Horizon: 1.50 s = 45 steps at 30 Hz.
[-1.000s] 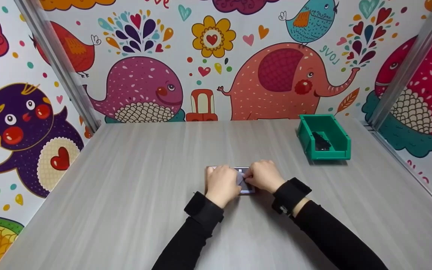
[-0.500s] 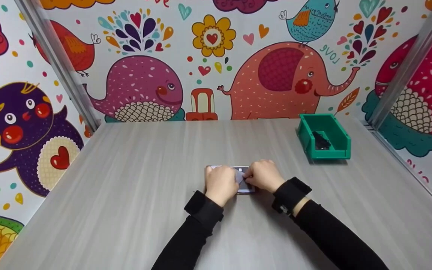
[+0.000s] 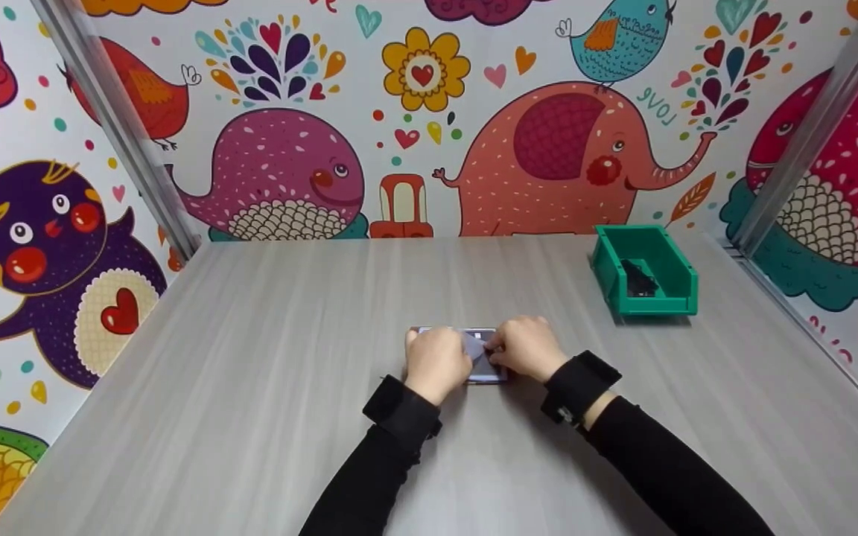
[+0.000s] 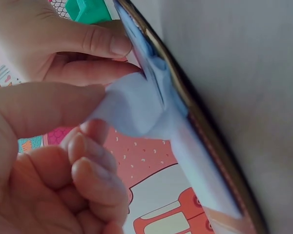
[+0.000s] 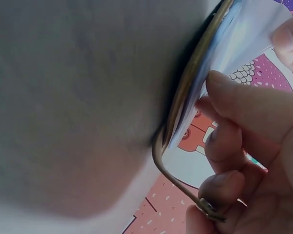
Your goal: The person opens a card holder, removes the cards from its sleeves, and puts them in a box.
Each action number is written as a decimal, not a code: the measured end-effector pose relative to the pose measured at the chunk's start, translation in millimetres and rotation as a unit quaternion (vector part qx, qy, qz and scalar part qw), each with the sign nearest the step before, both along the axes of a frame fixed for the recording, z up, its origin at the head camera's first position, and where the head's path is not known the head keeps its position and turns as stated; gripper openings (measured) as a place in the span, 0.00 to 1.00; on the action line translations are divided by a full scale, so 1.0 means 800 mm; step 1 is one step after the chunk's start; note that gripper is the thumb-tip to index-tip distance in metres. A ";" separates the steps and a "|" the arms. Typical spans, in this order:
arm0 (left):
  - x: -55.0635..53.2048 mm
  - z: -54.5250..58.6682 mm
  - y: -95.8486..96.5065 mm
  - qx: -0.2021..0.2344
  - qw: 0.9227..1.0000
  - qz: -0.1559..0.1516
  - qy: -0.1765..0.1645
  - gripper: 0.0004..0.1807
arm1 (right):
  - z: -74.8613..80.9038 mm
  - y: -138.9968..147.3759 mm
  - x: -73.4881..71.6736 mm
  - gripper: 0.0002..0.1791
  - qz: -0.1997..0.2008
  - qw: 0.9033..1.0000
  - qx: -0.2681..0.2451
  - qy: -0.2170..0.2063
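A small wallet-like case [image 3: 494, 377] with a brown stitched edge lies on the table under both hands. My left hand [image 3: 436, 363] is over its left part. In the left wrist view, the left thumb and finger pinch a thin pale sheet [image 4: 132, 105] that bends up out of the case. My right hand [image 3: 529, 347] is at the case's right part, its thumb and index finger pinching at the pale layers inside. A brown strap [image 5: 175, 179] with a metal snap [image 5: 211, 210] sticks out from the case beside the right fingers.
A green bin [image 3: 656, 305] with black items [image 3: 638, 280] inside stands at the back right of the grey wood-grain table [image 3: 265, 357]. Behind the table is a wall [image 3: 399, 141] printed with cartoon animals, with metal posts [image 3: 120, 141] at its corners.
My left hand has shifted slightly left, and more of the pale sheet shows between the hands. The right hand has stayed almost still.
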State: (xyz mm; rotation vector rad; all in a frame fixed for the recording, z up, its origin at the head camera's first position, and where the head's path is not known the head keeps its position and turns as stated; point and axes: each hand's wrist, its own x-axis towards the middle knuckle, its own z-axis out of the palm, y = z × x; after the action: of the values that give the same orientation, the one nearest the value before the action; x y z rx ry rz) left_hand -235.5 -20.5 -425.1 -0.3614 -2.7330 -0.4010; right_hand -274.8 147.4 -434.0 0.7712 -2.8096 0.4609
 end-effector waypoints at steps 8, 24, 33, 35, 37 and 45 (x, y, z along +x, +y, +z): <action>0.001 0.004 -0.001 -0.001 1.000 0.004 0.010 0.12 | 0.002 0.001 0.001 0.12 -0.011 1.000 0.012 0.005; -0.004 0.025 -0.025 0.025 0.999 0.021 -0.040 0.16 | 0.002 0.001 0.000 0.13 -0.022 1.000 0.015 0.003; -0.009 0.032 -0.039 0.049 0.994 0.040 -0.084 0.19 | 0.002 0.001 0.001 0.13 -0.026 1.000 0.013 -0.006; -0.010 0.033 -0.042 0.049 0.993 0.046 -0.097 0.18 | 0.002 0.001 0.002 0.13 -0.029 0.999 0.013 -0.009; -0.011 0.033 -0.044 0.048 0.991 0.052 -0.110 0.18 | 0.002 0.000 0.002 0.13 -0.031 0.999 0.014 -0.012; -0.015 0.029 -0.050 0.046 0.983 0.081 -0.159 0.12 | 0.001 0.001 0.003 0.13 -0.032 0.999 0.016 -0.009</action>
State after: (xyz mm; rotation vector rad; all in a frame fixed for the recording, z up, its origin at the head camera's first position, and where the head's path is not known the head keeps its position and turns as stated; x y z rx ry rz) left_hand -247.7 -60.8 -401.6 -0.0495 -3.0105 -0.5815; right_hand -272.6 148.1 -433.4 0.6853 -2.8552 0.4160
